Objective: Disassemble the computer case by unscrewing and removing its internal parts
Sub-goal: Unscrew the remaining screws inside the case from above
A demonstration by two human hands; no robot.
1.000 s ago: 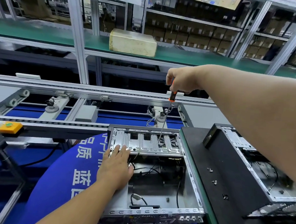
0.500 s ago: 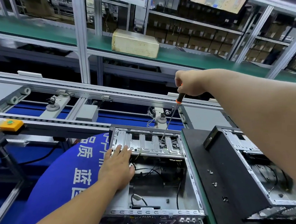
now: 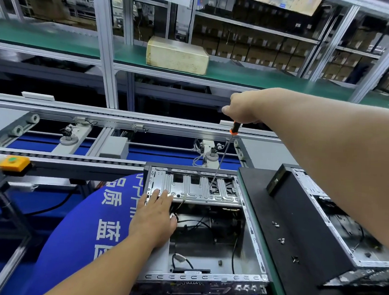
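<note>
An open computer case (image 3: 255,241) lies in front of me with black cables inside. At its far end sits a silver drive cage (image 3: 186,188). My right hand (image 3: 243,107) grips the orange-and-black handle of a long screwdriver (image 3: 221,159). The tip of that tool rests on the right part of the cage. My left hand (image 3: 154,218) lies flat on the case's left edge, fingers straight and touching the cage.
A second open case (image 3: 317,225) with a black side lies on the dark mat at right, with loose screws (image 3: 281,239) on it. A blue fabric seat (image 3: 73,226) is at left. Conveyor rails (image 3: 121,121), an orange button (image 3: 14,162) and a beige box (image 3: 177,55) lie beyond.
My right hand and the screwdriver have shifted to the right, and the tip now rests further right on the cage. My left hand has stayed in place.
</note>
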